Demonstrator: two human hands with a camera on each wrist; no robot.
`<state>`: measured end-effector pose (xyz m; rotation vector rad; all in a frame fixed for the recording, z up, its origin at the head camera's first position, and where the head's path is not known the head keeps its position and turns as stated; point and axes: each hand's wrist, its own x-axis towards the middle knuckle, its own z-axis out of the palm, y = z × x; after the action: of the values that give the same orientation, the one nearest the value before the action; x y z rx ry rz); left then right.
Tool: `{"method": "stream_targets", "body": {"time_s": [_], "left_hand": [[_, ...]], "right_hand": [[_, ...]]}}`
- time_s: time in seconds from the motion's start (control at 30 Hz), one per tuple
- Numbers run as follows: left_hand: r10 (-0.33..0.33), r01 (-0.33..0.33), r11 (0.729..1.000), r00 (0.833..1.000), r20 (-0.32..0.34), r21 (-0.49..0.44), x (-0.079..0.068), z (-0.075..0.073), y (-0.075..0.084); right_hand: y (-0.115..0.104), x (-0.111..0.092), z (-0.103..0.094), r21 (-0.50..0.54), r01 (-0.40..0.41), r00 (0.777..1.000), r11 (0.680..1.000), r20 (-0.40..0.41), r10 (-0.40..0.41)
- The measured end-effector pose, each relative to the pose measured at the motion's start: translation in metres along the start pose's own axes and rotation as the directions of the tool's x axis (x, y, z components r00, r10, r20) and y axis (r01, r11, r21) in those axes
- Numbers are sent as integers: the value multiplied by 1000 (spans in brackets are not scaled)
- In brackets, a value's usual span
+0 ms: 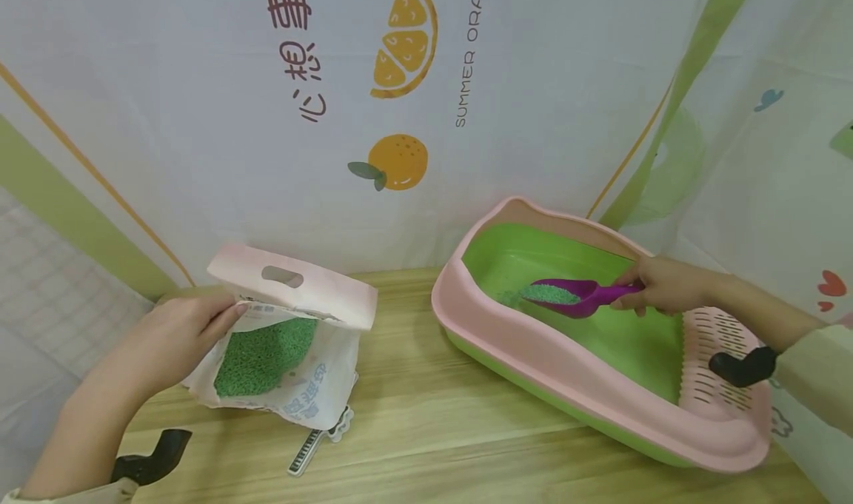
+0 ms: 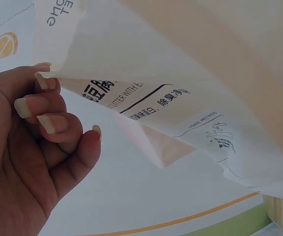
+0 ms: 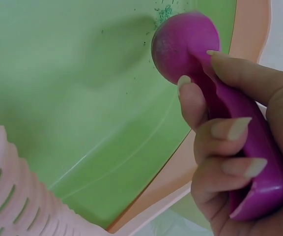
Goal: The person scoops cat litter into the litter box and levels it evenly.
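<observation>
My right hand grips the handle of a purple scoop over the green inside of a litter box with a pink rim. Green cat litter pellets lie in the scoop's bowl. In the right wrist view, fingers and thumb wrap the scoop handle, and a few pellets lie on the box floor. At the left, my left hand pinches the edge of a white litter bag, holding its mouth apart. Green litter shows inside. The left wrist view has thumb and forefinger on the bag's edge.
A flat slotted litter scoop lies on the wooden tabletop, partly under the bag. The box's pink slotted step is at its right end. Behind hangs a white curtain with orange prints.
</observation>
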<state>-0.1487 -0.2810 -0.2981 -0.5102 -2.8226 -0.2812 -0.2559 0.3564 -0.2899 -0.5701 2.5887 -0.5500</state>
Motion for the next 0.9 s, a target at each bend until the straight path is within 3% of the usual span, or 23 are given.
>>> {"method": "stream_targets", "body": {"time_s": [0.2, 0.47, 0.9], "left_hand": [[14, -14, 1000, 1000, -17, 7, 0, 2, -1], [-36, 36, 999, 997, 61, -3, 1, 0, 0], [-11, 11, 1000, 1000, 29, 0, 0, 1, 1]], "right_hand": [[-1, 1, 0, -11, -7, 999, 1000, 40, 8], [-1, 6, 1, -24, -50, 994, 998, 99, 52], [-19, 21, -16, -124, -99, 969, 987, 215, 124]]}}
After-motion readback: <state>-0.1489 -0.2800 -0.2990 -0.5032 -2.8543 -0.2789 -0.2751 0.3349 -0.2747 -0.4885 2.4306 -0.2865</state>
